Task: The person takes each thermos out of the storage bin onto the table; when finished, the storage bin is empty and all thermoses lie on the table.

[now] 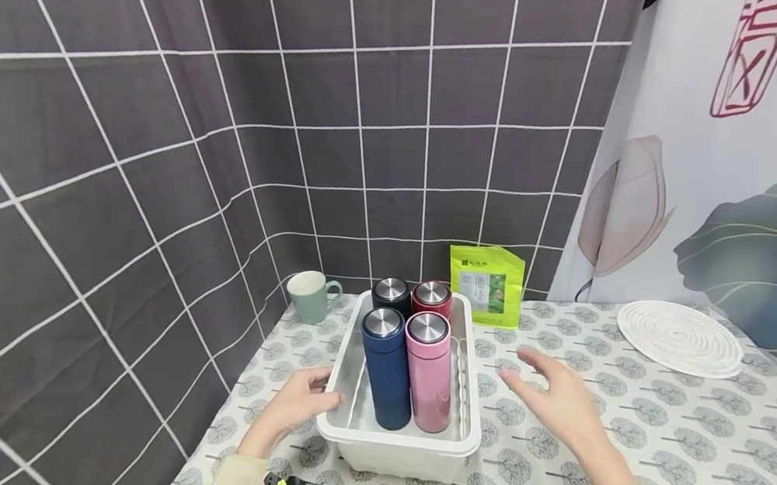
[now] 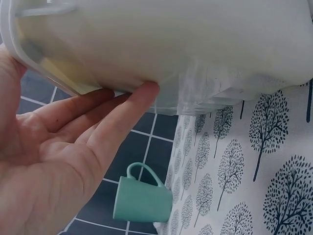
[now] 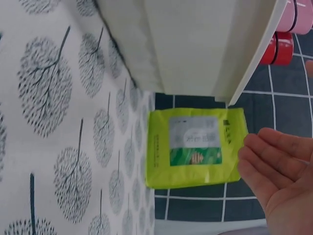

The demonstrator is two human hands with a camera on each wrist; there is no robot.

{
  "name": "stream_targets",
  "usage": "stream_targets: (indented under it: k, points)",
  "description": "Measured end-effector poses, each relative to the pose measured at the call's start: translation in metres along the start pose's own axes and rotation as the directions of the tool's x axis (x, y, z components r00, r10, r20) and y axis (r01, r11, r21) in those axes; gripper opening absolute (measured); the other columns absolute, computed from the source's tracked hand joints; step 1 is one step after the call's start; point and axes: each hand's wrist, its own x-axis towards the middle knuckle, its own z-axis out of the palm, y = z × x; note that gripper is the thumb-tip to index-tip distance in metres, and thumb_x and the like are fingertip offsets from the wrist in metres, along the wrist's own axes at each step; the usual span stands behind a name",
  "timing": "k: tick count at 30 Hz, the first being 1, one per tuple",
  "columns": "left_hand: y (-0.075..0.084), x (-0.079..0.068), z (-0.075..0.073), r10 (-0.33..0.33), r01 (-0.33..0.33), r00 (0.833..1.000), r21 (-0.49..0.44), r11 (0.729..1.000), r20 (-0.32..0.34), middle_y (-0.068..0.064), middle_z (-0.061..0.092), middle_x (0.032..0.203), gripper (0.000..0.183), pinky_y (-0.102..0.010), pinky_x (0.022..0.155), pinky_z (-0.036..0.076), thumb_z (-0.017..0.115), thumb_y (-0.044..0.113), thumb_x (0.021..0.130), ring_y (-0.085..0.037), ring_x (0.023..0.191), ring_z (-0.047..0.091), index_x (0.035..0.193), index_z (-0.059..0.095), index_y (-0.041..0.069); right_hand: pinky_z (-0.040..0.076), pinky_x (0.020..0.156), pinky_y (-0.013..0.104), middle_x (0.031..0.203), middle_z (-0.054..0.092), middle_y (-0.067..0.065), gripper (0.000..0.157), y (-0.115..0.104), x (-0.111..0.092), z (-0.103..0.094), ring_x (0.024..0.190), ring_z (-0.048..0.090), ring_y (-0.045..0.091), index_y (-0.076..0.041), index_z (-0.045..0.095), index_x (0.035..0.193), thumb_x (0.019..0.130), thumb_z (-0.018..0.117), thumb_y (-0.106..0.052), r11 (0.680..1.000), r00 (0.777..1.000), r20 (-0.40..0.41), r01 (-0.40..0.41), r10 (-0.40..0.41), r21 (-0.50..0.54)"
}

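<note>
A white plastic bin (image 1: 403, 455) stands on the table and holds upright thermos bottles. A navy bottle (image 1: 386, 375) and a pink bottle (image 1: 429, 379) are at the front, with a black bottle (image 1: 390, 295) and a red bottle (image 1: 433, 299) behind them. My left hand (image 1: 303, 402) holds the bin's left side, thumb over the rim; in the left wrist view its fingers (image 2: 122, 117) lie against the outer wall. Off the bin's right side, my right hand (image 1: 559, 396) is in the air, fingers extended, touching nothing.
A pale green mug (image 1: 310, 297) sits behind the bin to the left. The lime-green pouch (image 1: 511, 285) stands upright by the dark gridded wall cloth (image 1: 397, 157). Farther right, a round white woven mat (image 1: 679, 338) lies on the tree-print tablecloth (image 1: 659, 425).
</note>
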Motion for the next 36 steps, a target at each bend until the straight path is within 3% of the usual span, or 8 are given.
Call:
stream_targets:
  k: [6, 15, 22, 36]
  points:
    - [-0.004, 0.000, 0.000, 0.002, -0.002, 1.000, -0.039, 0.999, 0.004, -0.033, 0.060, 0.124, 0.058, -0.041, 0.088, 0.059, 0.064, 0.006, 0.080, -0.041, 0.111, 0.064, 0.132, 0.050, -0.015, 0.042, 0.103, 0.061, 0.135, 0.060, 0.017, 0.064, -0.007, 0.003, 0.005, 0.125, 0.053, 0.041, -0.006, 0.057, 0.133, 0.090, 0.063, -0.053, 0.999, 0.999, 0.006, 0.040, -0.040, 0.030]
    - [-0.002, 0.002, -0.001, 0.071, -0.071, 0.997, 0.015, 0.997, 0.017, -0.036, 0.061, 0.120, 0.057, -0.039, 0.083, 0.061, 0.065, 0.010, 0.081, -0.040, 0.105, 0.067, 0.128, 0.051, -0.018, 0.039, 0.107, 0.062, 0.138, 0.058, 0.016, 0.067, -0.023, 0.008, 0.003, 0.130, 0.049, 0.040, -0.010, 0.055, 0.137, 0.088, 0.064, -0.056, 0.998, 0.998, 0.035, 0.044, -0.046, 0.051]
    - [-0.003, -0.001, -0.001, 0.024, -0.024, 1.000, 0.003, 1.000, -0.012, -0.036, 0.057, 0.126, 0.058, -0.041, 0.087, 0.059, 0.066, 0.006, 0.080, -0.046, 0.111, 0.063, 0.131, 0.050, -0.017, 0.043, 0.105, 0.060, 0.134, 0.061, 0.015, 0.065, -0.035, 0.015, 0.015, 0.127, 0.053, 0.040, -0.009, 0.058, 0.134, 0.085, 0.069, -0.051, 0.991, 0.993, 0.027, 0.112, -0.114, 0.069]
    - [-0.004, 0.000, -0.001, 0.027, -0.026, 1.000, 0.018, 0.999, -0.008, -0.036, 0.057, 0.126, 0.061, -0.039, 0.088, 0.059, 0.066, 0.007, 0.078, -0.045, 0.112, 0.063, 0.131, 0.049, -0.017, 0.048, 0.103, 0.052, 0.130, 0.065, 0.006, 0.072, -0.052, 0.023, 0.022, 0.124, 0.057, 0.030, -0.010, 0.062, 0.131, 0.079, 0.071, -0.060, 0.983, 0.979, 0.105, 0.170, -0.176, 0.069]
